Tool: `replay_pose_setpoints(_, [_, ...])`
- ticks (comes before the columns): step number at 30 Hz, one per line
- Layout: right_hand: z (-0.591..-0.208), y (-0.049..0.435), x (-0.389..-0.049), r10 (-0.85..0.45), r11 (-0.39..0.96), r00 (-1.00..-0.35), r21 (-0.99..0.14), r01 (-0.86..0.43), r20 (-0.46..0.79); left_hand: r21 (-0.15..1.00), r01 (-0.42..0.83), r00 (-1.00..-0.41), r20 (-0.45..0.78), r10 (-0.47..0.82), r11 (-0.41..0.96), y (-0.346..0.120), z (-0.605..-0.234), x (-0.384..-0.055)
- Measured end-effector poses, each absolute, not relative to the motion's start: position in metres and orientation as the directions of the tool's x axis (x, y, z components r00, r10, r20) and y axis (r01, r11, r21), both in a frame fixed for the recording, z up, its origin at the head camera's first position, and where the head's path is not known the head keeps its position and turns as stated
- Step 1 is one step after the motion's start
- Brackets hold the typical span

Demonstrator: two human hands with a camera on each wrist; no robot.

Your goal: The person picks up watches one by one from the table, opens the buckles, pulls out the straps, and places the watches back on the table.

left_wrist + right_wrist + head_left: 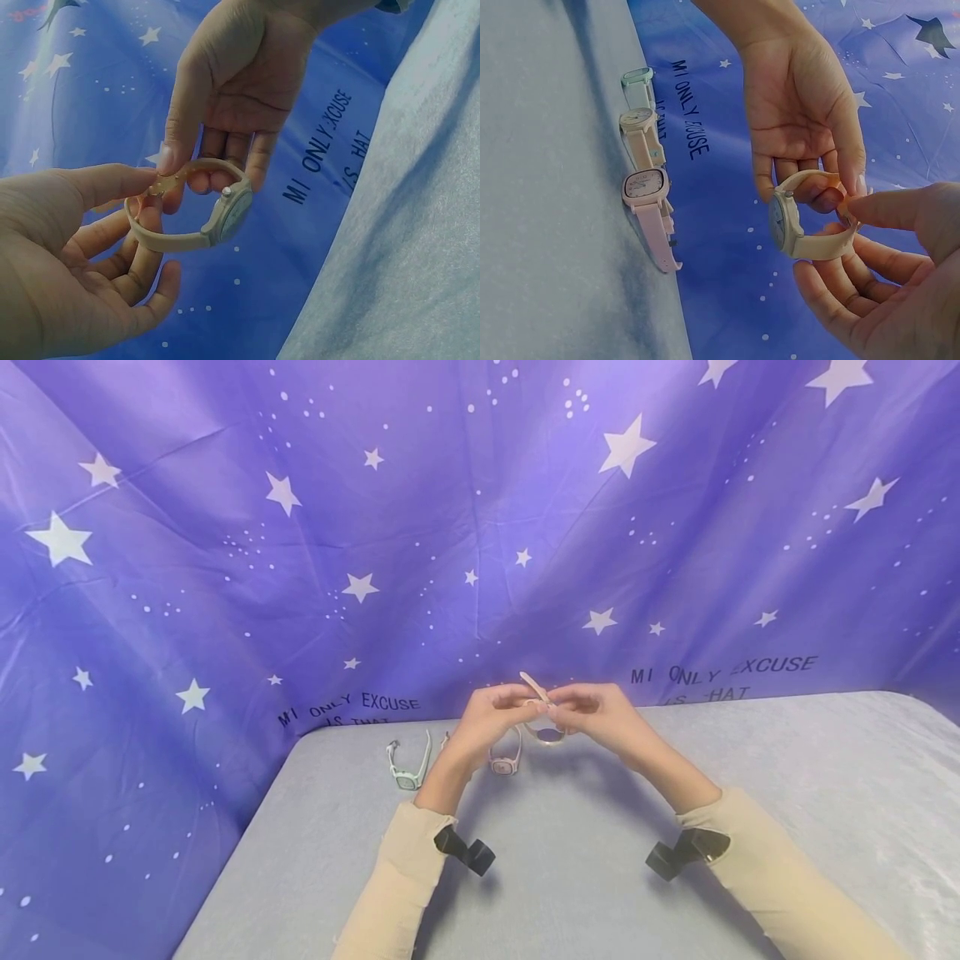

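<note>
A beige wristwatch (550, 737) with a round dial is held up above the far side of the table, its strap bent into a loop. My left hand (487, 718) pinches the strap near the buckle from one side. From the other side, my right hand (600, 708) pinches it between thumb and forefinger. In the left wrist view the gold-toned buckle (163, 184) sits between both sets of fingertips, partly covered. The watch case (234, 211) hangs out beyond the fingers. A loose strap end sticks up above the hands in the head view.
On the grey cloth-covered table (570, 877) stand a mint-green watch (406, 780), a beige watch (637, 118) and a pink square watch (504, 766), in a row. My left hand mostly hides the beige one in the head view. A purple star-printed curtain (450, 527) hangs behind.
</note>
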State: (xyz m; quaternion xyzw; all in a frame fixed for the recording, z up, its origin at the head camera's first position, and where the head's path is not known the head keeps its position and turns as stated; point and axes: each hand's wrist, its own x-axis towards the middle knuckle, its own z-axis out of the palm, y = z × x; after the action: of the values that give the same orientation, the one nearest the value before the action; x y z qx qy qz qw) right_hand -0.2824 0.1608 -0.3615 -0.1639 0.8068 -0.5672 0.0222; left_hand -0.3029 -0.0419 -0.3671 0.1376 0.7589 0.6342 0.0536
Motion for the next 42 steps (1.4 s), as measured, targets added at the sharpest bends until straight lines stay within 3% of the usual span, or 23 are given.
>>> replay_pose_setpoints(42, [-0.3625,0.1606,-0.2828,-0.267,0.288,-0.949,-0.926,-0.244,0.167,0.976,0.154,-0.955,0.107,0.275,0.154,-0.0431,-0.3698,-0.3044])
